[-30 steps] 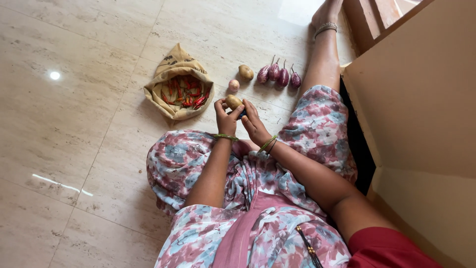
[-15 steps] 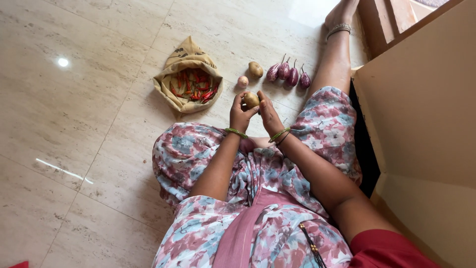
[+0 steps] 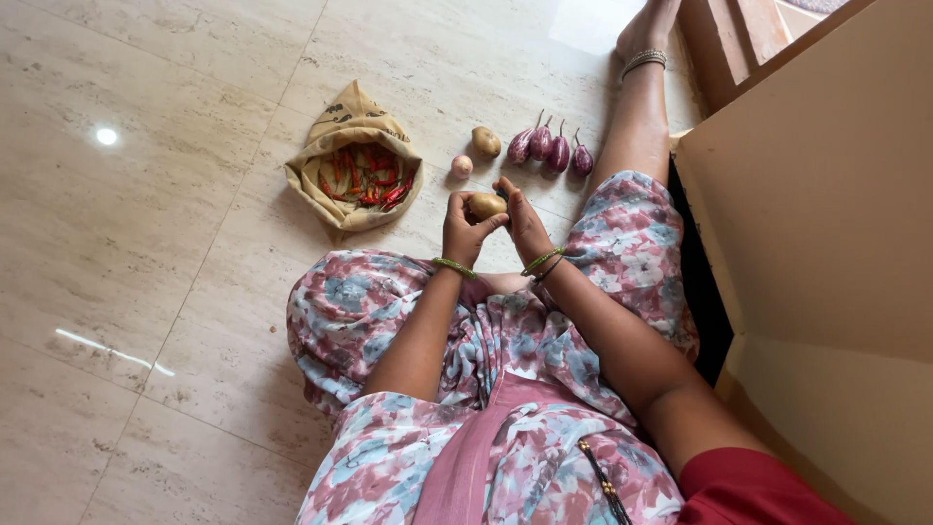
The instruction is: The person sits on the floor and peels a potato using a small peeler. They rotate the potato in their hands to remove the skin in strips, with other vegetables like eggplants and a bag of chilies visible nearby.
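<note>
I sit on a beige marble floor in floral clothes. My left hand cups a brown potato from below and the left. My right hand closes on the potato's right side, fingers curled over its far edge; whether anything else is in that hand is hidden. Both wrists wear green bangles. The potato is held above the floor, just in front of my knees.
An opened brown paper bag holding red chillies lies to the left. Beyond my hands lie a small pinkish onion, a second potato and several small purple aubergines. My right leg stretches along a beige wall.
The potato has turned in my hands and sits a little lower and more sideways. A dark object seen by my right fingers a second ago is out of sight. The view shifted slightly.
</note>
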